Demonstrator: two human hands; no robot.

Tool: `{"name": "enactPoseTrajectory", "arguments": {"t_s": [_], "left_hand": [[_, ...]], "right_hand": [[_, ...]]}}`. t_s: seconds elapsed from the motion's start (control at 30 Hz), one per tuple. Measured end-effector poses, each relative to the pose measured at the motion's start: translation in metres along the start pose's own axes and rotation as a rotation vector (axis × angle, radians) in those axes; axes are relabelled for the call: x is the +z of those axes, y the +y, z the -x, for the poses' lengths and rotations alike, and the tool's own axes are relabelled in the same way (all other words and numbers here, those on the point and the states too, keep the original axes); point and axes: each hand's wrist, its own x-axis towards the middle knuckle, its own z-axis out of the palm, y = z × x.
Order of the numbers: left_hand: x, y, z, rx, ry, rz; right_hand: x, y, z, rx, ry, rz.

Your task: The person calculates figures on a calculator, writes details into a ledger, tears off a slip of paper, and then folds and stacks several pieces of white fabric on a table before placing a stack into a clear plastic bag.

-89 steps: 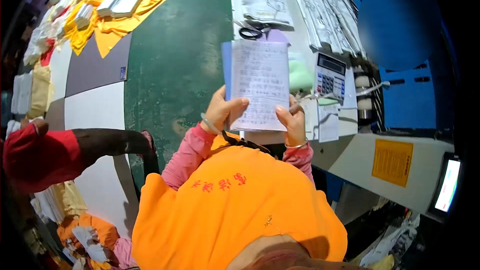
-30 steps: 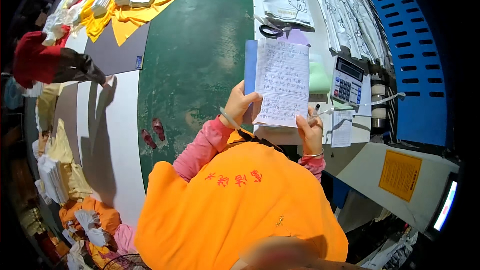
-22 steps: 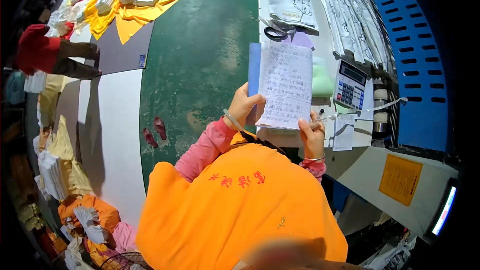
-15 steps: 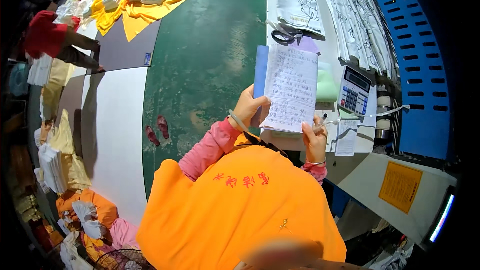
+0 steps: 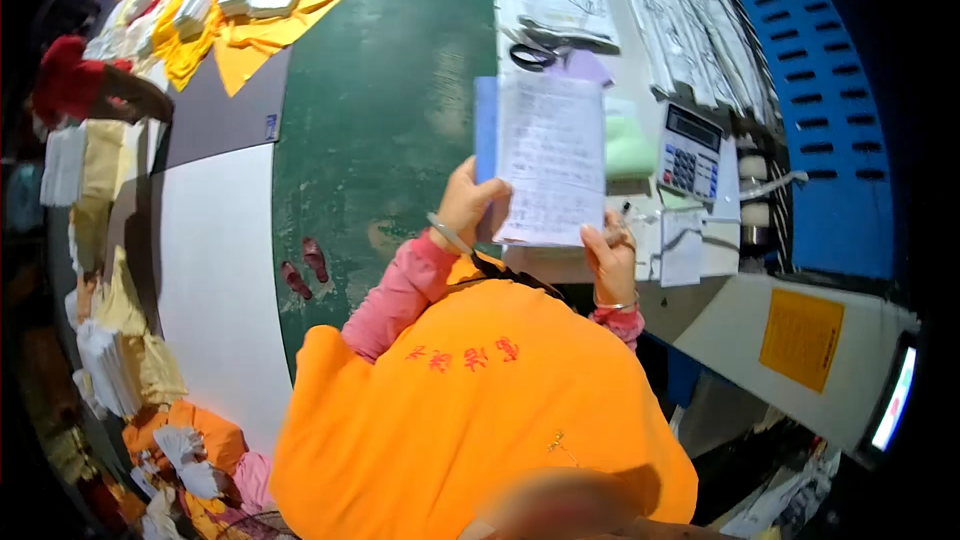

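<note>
An open notebook (image 5: pixel 552 160) with a blue cover and handwritten lined pages is held up in front of me. My left hand (image 5: pixel 470 202), with a bangle on its wrist, grips its lower left edge, thumb across the page. My right hand (image 5: pixel 612 262) is closed at the lower right corner, with its thumb on the paper. A pen (image 5: pixel 626 210) with a dark end sticks up from the right fingers. Just beyond the notebook, black-handled scissors (image 5: pixel 533 57) lie near a purple paper (image 5: pixel 582 67). To the right are a green paper (image 5: pixel 630 150) and a calculator (image 5: pixel 689 152).
Folded patterned white cloths (image 5: pixel 680 35) cover the far worktable, beside a blue slotted panel (image 5: pixel 835 140). A grey machine housing (image 5: pixel 730 340) stands at right. Slippers (image 5: pixel 315 259) lie on the green floor. At left are a white board (image 5: pixel 215 280), linen stacks (image 5: pixel 108 365) and another person (image 5: pixel 75 85).
My view has shifted, so the table, notebook and floor sit farther left in the picture. Both hands keep their hold on the notebook. The other person's posture differs slightly.
</note>
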Motion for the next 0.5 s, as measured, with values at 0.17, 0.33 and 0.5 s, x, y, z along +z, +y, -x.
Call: {"name": "enactPoseTrajectory", "arguments": {"t_s": [0.17, 0.33, 0.5], "left_hand": [[-0.001, -0.002, -0.002, 0.02, 0.027, 0.013], [0.005, -0.001, -0.001, 0.002, 0.014, 0.0], [0.002, -0.002, -0.002, -0.014, -0.008, -0.017]], "right_hand": [[-0.001, 0.004, -0.002, 0.007, -0.011, -0.032], [-0.002, 0.001, 0.002, 0.013, -0.032, -0.069], [0.0, 0.002, 0.0, -0.047, -0.034, 0.0]]}}
